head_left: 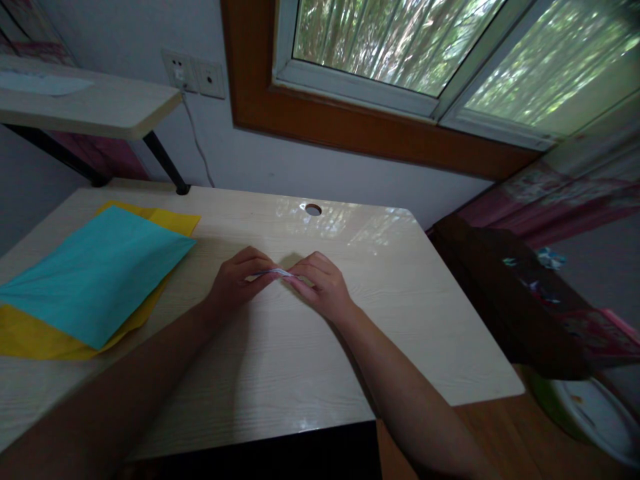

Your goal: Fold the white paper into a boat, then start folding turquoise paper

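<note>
Between my two hands, over the middle of the desk, is a small, thin piece of folded paper (278,271), pale and seen nearly edge-on. My left hand (241,277) pinches its left end between thumb and fingers. At the other end, the thumb and fingers of my right hand (320,283) are closed on it too. Most of the paper is hidden by my fingers. To the left, a turquoise sheet (107,267) lies on top of a yellow sheet (170,219), apart from my hands.
The pale wooden desk (310,360) has a round cable hole (313,209) near its back edge. A raised shelf (100,110) on black legs stands at the back left. Behind are a wall socket (195,73) and a window. A dark wooden cabinet (500,287) stands at the right.
</note>
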